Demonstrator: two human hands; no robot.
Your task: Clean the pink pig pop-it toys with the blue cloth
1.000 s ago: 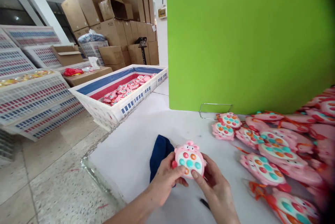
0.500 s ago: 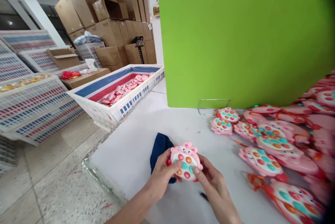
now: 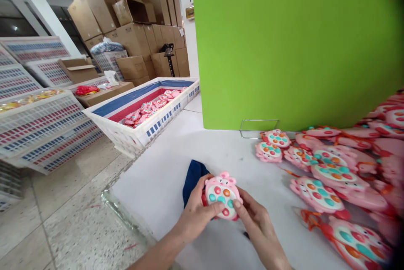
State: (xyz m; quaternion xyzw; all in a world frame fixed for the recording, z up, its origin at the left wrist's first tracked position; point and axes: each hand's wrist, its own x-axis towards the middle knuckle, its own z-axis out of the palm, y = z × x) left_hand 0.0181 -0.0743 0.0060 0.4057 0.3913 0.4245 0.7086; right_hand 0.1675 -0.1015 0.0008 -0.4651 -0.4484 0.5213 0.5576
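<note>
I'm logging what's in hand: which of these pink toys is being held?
The held pink toy is between the left hand and right hand. The other pink toys lie untouched, on the table at right or in the white basket.

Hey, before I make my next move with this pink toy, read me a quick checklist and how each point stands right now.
1. Left hand gripping the pink toy: ok, thumb on the front, fingers at its side.
2. Right hand gripping it too: ok, thumb near the lower right of the face.
3. Button side facing you: ok, the colored buttons show.
4. Back of the toy checked: cannot tell, it is turned away.
5. Space beside the left hand free: not ok, a dark blue cloth lies there.
6. White basket open on top: ok, pink toys show inside.
</note>
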